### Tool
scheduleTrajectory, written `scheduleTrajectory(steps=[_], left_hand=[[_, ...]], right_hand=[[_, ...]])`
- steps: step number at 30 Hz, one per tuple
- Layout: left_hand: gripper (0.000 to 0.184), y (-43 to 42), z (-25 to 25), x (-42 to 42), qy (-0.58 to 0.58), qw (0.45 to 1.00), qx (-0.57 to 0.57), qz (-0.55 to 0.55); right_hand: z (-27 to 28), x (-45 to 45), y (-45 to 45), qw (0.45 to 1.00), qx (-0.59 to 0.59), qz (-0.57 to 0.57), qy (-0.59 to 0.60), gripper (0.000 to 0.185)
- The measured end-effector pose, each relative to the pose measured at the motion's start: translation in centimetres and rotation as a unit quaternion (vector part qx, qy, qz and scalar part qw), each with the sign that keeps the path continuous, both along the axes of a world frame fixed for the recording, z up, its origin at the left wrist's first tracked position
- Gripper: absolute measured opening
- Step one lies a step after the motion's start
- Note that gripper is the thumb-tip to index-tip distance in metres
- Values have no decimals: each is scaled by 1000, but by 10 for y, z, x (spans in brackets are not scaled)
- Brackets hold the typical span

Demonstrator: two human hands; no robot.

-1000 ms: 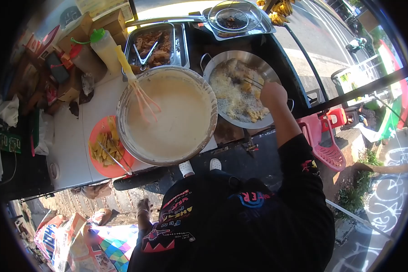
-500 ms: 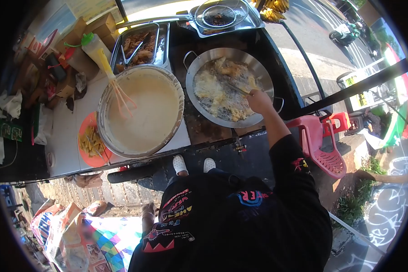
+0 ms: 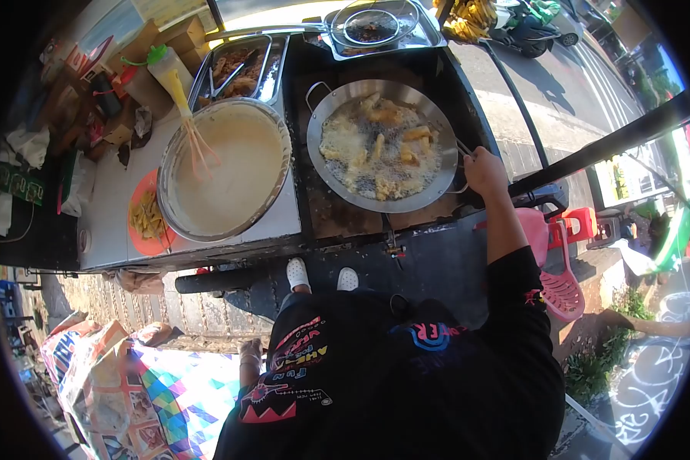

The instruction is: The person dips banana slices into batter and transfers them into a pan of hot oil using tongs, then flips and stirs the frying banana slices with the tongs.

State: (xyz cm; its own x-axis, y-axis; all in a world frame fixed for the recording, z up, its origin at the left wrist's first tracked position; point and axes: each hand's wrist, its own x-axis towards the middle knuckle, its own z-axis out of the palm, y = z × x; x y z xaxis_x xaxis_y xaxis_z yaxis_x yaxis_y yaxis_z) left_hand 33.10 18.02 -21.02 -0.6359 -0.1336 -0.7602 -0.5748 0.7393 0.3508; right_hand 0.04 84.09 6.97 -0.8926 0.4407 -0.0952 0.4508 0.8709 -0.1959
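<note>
My right hand [image 3: 484, 173] is closed around a slim metal utensil [image 3: 463, 146] at the right rim of the wide steel frying pan [image 3: 322, 165], close to the pan's handle. The utensil's tip is hard to make out. Several golden battered pieces [image 3: 415, 134] float in the bubbling oil. My left hand [image 3: 251, 354] hangs low at my left side, away from the counter; its fingers are too unclear to read. Left of the pan stands a large basin [image 3: 285, 165] of pale batter, with a yellow-handled whisk [image 3: 201, 157] leaning in it.
An orange plate [image 3: 144, 244] with cut pieces sits left of the basin. Behind are a metal tray [image 3: 268, 84] of fried food with tongs, a strainer [image 3: 399, 31] over another tray, and squeeze bottles [image 3: 169, 70]. Bananas [image 3: 464, 19] hang at the back. A pink chair [image 3: 563, 295] stands right.
My right hand has moved right, drawing the metal utensil from over the oil to the pan's rim. My view has shifted slightly. A motorbike on the road has come nearer.
</note>
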Motion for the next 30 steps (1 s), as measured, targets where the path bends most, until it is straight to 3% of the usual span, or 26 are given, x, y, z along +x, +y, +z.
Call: scheduleTrajectory(steps=[2, 7, 9, 11, 13, 15, 17, 21, 25, 30], left_hand=[[43, 4, -4, 7, -4, 999, 10, 42], [45, 5, 0, 21, -10, 990, 31, 141], [46, 7, 4, 23, -9, 982, 40, 182], [48, 17, 10, 15, -17, 969, 38, 244], [27, 37, 32, 9, -6, 874, 69, 480], [28, 41, 40, 19, 3, 875, 83, 477], [46, 37, 39, 26, -9, 947, 48, 319], [46, 17, 26, 99, 2, 952, 48, 302], [44, 0, 3, 99, 23, 966, 47, 254], [43, -20, -22, 61, 49, 979, 43, 195]], right_hand=[[3, 1, -8, 1000, 24, -8, 13, 39], [-12, -13, -70, 991, -50, 119, 19, 37], [-27, -28, -88, 982, 47, 160, -87, 38], [-34, -43, -91, 972, 61, 196, -118, 37], [-46, -58, -89, 958, 76, 231, -154, 36], [-50, -67, -85, 947, 7, 278, -162, 35], [-40, -67, -78, 953, -29, 262, -149, 36], [-29, -58, -69, 969, -114, 209, -71, 44], [-26, -60, -85, 970, -140, 200, -5, 45], [-12, -45, -105, 978, -85, 192, 3, 46]])
